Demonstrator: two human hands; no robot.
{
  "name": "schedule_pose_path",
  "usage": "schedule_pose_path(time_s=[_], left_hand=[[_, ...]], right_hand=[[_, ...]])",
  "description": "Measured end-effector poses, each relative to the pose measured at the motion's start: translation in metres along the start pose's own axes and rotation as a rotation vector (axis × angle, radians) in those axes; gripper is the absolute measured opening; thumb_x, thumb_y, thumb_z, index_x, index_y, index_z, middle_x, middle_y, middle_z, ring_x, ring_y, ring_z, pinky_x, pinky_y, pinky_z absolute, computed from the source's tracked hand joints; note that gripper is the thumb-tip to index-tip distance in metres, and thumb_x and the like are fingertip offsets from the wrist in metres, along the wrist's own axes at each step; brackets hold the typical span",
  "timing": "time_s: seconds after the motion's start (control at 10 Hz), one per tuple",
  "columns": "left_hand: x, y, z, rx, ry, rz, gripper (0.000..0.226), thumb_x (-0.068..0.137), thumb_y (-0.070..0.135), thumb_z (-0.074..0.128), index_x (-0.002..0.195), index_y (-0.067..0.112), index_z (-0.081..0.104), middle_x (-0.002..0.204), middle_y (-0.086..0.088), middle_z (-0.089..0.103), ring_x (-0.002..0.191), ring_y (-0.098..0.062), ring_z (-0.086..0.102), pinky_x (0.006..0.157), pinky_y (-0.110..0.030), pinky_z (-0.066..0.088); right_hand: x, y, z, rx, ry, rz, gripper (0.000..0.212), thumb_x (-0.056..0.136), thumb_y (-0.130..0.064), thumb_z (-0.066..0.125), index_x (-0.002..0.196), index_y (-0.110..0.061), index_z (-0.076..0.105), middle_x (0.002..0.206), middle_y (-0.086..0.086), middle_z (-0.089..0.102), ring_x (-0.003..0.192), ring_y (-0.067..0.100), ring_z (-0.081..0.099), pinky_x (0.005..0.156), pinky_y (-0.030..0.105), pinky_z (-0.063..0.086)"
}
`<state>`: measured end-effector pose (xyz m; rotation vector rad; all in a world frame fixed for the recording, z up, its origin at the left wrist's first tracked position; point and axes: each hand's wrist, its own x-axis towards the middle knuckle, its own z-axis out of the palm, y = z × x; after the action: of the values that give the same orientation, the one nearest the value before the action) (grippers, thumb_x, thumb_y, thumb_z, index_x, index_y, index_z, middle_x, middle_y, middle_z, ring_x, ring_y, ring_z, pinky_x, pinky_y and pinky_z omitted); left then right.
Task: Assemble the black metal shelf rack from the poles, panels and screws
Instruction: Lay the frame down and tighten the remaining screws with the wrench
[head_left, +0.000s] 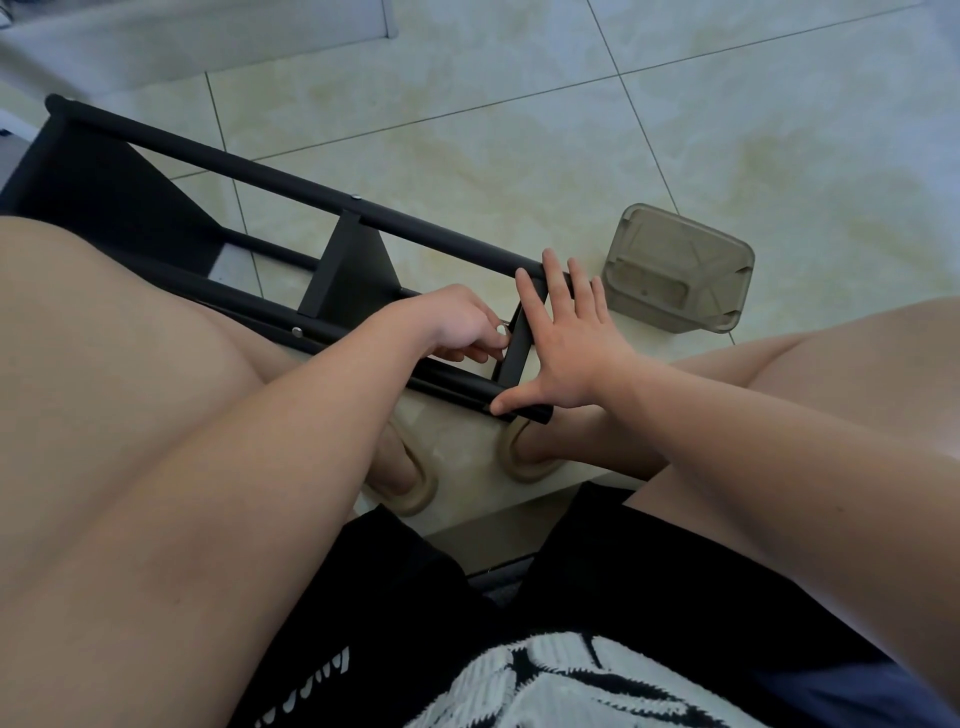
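Note:
The black metal rack (270, 182) lies on its side on the tiled floor, running from upper left toward my feet. Two long poles hold a middle panel (345, 270) and an end panel (519, 340). My right hand (566, 343) lies flat with spread fingers against the end panel, its thumb on the near pole's tip (467, 387). My left hand (457, 325) reaches in between the poles and pinches a small silvery part (503, 328) at the end panel; what that part is cannot be made out. Silver screw heads (297, 331) show on both poles.
A translucent grey plastic box (680, 270) stands on the floor just right of the rack's end. My bare knees flank the work, and my feet in beige slippers (524, 462) sit under the near pole. A pale wall edge runs along the top left.

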<state>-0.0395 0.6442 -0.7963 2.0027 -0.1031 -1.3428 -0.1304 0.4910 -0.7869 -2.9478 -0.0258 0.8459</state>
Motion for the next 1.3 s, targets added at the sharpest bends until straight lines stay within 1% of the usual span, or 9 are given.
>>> schedule_pose_path(time_s=[0.1, 0.2, 0.3, 0.4, 0.5, 0.9, 1.0, 1.2, 1.3], left_hand=[[-0.0004, 0.0005, -0.0011, 0.047, -0.007, 0.001, 0.003, 0.091, 0.023, 0.069, 0.088, 0.022, 0.069, 0.073, 0.011, 0.075, 0.072, -0.001, 0.070, 0.070, -0.023, 0.051], [-0.0010, 0.0014, -0.0003, 0.049, -0.010, 0.001, 0.005, 0.091, 0.022, 0.068, 0.087, 0.021, 0.071, 0.073, 0.011, 0.076, 0.073, -0.002, 0.070, 0.068, -0.022, 0.051], [-0.0022, 0.0018, 0.0023, -0.028, -0.002, -0.016, 0.004, 0.093, 0.018, 0.067, 0.089, 0.020, 0.069, 0.070, 0.010, 0.075, 0.065, -0.001, 0.069, 0.061, -0.018, 0.049], [-0.0039, 0.0030, 0.0028, -0.059, -0.007, -0.046, 0.004, 0.094, 0.017, 0.066, 0.095, 0.013, 0.068, 0.067, 0.008, 0.074, 0.065, -0.005, 0.068, 0.062, -0.020, 0.046], [-0.0059, 0.0049, 0.0017, -0.059, -0.043, -0.084, 0.007, 0.096, 0.016, 0.063, 0.092, 0.011, 0.066, 0.066, 0.008, 0.074, 0.073, -0.010, 0.067, 0.065, -0.022, 0.044], [-0.0086, 0.0059, 0.0029, 0.045, -0.048, -0.049, 0.013, 0.097, 0.018, 0.058, 0.088, 0.018, 0.067, 0.067, 0.015, 0.073, 0.078, -0.008, 0.063, 0.068, -0.025, 0.046], [-0.0078, 0.0054, 0.0034, 0.049, -0.035, -0.048, 0.013, 0.098, 0.020, 0.059, 0.088, 0.019, 0.067, 0.074, 0.013, 0.073, 0.080, -0.008, 0.062, 0.070, -0.025, 0.047], [-0.0037, 0.0036, 0.0079, 0.016, 0.005, -0.054, 0.011, 0.099, 0.019, 0.057, 0.094, 0.016, 0.066, 0.072, 0.011, 0.071, 0.072, -0.007, 0.061, 0.070, -0.024, 0.046], [-0.0030, 0.0034, 0.0060, 0.000, -0.016, -0.083, 0.011, 0.100, 0.019, 0.056, 0.092, 0.017, 0.064, 0.066, 0.012, 0.072, 0.071, -0.007, 0.061, 0.070, -0.025, 0.047]], right_hand=[[-0.0001, -0.0005, 0.0005, 0.002, 0.003, 0.000, 0.156, 0.048, -0.104, 0.047, 0.157, -0.019, -0.024, 0.162, 0.017, -0.034, 0.149, 0.043, -0.028, 0.123, 0.059, -0.008], [0.0004, -0.0003, 0.0013, 0.002, 0.005, 0.002, 0.156, 0.048, -0.104, 0.047, 0.157, -0.019, -0.024, 0.162, 0.016, -0.034, 0.149, 0.043, -0.028, 0.123, 0.058, -0.008], [0.0008, -0.0001, 0.0022, 0.004, 0.009, 0.002, 0.156, 0.047, -0.105, 0.045, 0.157, -0.019, -0.024, 0.162, 0.017, -0.034, 0.149, 0.043, -0.028, 0.122, 0.058, -0.008], [0.0013, 0.0004, 0.0032, 0.005, 0.012, 0.003, 0.157, 0.045, -0.106, 0.043, 0.157, -0.019, -0.024, 0.162, 0.016, -0.033, 0.149, 0.043, -0.028, 0.122, 0.059, -0.008], [0.0017, 0.0005, 0.0042, 0.007, 0.016, 0.005, 0.157, 0.045, -0.106, 0.043, 0.157, -0.019, -0.024, 0.162, 0.016, -0.033, 0.149, 0.043, -0.028, 0.122, 0.059, -0.008], [-0.0003, -0.0004, 0.0022, 0.019, 0.011, 0.005, 0.157, 0.043, -0.106, 0.042, 0.157, -0.020, -0.025, 0.161, 0.015, -0.035, 0.149, 0.042, -0.029, 0.123, 0.057, -0.009], [-0.0006, -0.0003, 0.0015, 0.015, 0.011, 0.006, 0.156, 0.045, -0.105, 0.044, 0.157, -0.020, -0.024, 0.162, 0.016, -0.034, 0.149, 0.042, -0.029, 0.123, 0.057, -0.009], [-0.0020, -0.0008, -0.0002, 0.014, 0.011, 0.004, 0.156, 0.047, -0.104, 0.047, 0.158, -0.020, -0.023, 0.162, 0.015, -0.034, 0.150, 0.041, -0.028, 0.123, 0.058, -0.008], [-0.0024, -0.0019, -0.0008, 0.013, 0.008, 0.007, 0.156, 0.047, -0.104, 0.047, 0.158, -0.020, -0.024, 0.162, 0.016, -0.033, 0.150, 0.041, -0.028, 0.123, 0.058, -0.008]])
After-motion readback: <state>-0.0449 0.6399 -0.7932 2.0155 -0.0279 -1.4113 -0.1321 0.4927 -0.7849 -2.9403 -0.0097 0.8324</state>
